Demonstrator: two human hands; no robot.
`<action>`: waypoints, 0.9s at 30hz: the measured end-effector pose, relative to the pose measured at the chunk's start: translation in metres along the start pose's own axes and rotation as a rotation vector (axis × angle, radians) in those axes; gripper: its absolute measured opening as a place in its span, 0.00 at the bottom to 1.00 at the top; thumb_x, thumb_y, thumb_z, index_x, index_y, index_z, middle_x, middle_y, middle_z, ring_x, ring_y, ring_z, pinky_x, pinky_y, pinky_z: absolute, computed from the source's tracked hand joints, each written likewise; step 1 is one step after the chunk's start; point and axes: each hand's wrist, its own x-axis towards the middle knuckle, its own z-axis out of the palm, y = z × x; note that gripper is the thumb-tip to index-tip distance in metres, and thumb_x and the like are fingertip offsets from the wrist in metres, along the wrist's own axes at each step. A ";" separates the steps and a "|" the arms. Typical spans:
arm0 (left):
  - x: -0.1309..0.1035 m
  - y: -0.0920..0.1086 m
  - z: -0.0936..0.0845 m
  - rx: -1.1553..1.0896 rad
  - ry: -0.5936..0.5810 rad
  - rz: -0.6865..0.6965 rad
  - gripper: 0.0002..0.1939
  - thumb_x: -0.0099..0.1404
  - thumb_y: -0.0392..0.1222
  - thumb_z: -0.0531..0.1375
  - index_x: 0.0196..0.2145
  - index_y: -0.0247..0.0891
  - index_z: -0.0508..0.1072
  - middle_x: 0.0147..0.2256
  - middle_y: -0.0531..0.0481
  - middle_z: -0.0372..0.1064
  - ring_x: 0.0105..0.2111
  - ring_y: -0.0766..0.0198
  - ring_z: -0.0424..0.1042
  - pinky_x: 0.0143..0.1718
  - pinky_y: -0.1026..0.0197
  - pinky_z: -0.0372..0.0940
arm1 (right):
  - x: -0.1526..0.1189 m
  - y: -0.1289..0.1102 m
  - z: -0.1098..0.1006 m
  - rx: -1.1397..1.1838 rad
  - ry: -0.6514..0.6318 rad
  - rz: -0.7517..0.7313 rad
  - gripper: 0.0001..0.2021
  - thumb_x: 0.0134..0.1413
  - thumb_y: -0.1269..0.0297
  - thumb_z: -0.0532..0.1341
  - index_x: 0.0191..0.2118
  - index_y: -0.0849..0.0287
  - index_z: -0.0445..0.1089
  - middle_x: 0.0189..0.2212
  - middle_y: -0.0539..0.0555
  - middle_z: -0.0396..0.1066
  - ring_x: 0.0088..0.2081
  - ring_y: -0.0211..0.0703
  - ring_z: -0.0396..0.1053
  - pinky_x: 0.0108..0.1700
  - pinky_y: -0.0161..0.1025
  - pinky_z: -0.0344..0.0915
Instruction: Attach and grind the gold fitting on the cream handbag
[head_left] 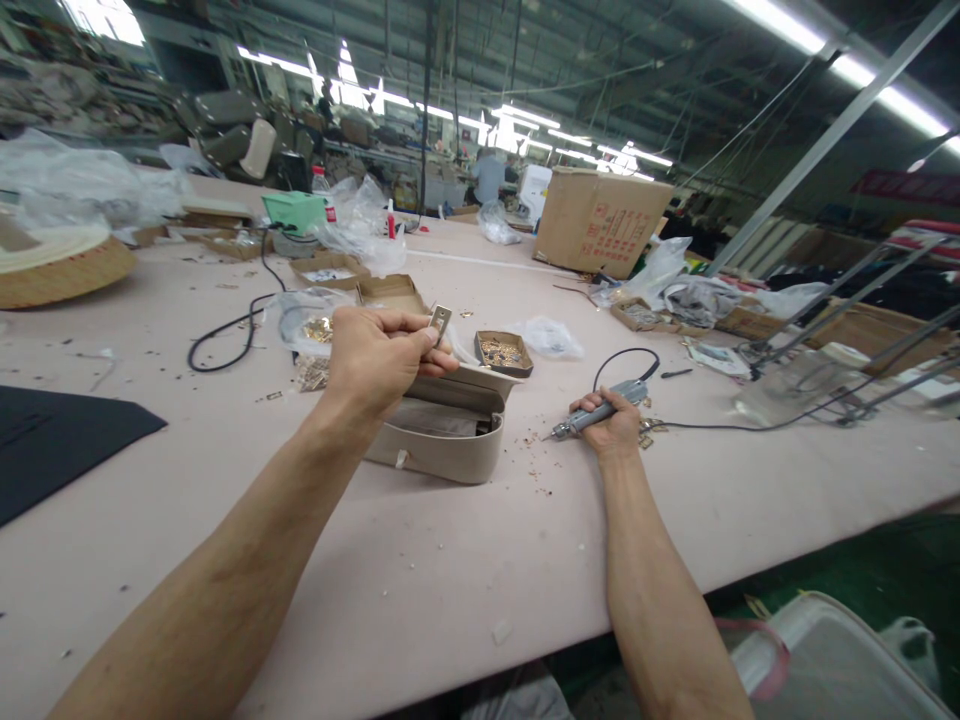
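Observation:
Between the thumb and fingers of my left hand (379,360) is a small flat metal plate (440,320) with a hole in it. Below that hand a beige bag (442,460) stands on the table, its top open and its flap folded back. My right hand (611,425) is wrapped round a grey electric screwdriver (600,410), whose tip points left towards the bag. Tiny screws (534,465) lie scattered beneath the tip. A small box of gold-coloured screws (502,353) sits just behind the bag.
Gold metal pieces (651,430) lie beside the screwdriver. A black cable (247,325) loops at the left, near a black sheet (67,445) and a large tape roll (60,265). A big cardboard box (600,220) stands at the back. Metal bars (862,330) rise on the right.

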 end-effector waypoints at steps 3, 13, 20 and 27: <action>0.000 0.000 0.000 -0.010 0.005 0.005 0.03 0.54 0.30 0.66 0.30 0.28 0.77 0.22 0.44 0.74 0.22 0.57 0.77 0.21 0.65 0.73 | -0.001 0.000 0.001 0.000 -0.004 -0.001 0.11 0.47 0.74 0.61 0.29 0.57 0.56 0.22 0.44 0.58 0.22 0.35 0.59 0.32 0.41 0.73; 0.000 0.001 -0.001 -0.004 -0.010 -0.012 0.03 0.56 0.30 0.66 0.31 0.28 0.78 0.23 0.43 0.75 0.22 0.57 0.78 0.23 0.64 0.75 | -0.005 -0.006 0.005 0.024 -0.030 -0.026 0.12 0.48 0.73 0.63 0.29 0.58 0.57 0.24 0.44 0.58 0.23 0.34 0.61 0.35 0.43 0.74; 0.001 0.003 -0.005 -0.078 -0.045 -0.056 0.03 0.57 0.28 0.65 0.31 0.26 0.76 0.21 0.43 0.74 0.21 0.57 0.78 0.22 0.67 0.74 | -0.011 -0.010 0.021 0.037 -0.064 -0.032 0.13 0.46 0.73 0.64 0.29 0.58 0.56 0.23 0.43 0.57 0.22 0.34 0.61 0.34 0.42 0.73; -0.003 0.007 -0.005 -0.089 -0.064 -0.057 0.03 0.59 0.27 0.64 0.33 0.24 0.76 0.23 0.41 0.75 0.21 0.57 0.78 0.21 0.67 0.74 | -0.008 -0.012 0.014 0.022 -0.008 -0.042 0.13 0.46 0.75 0.63 0.30 0.57 0.55 0.22 0.42 0.58 0.21 0.34 0.61 0.32 0.41 0.73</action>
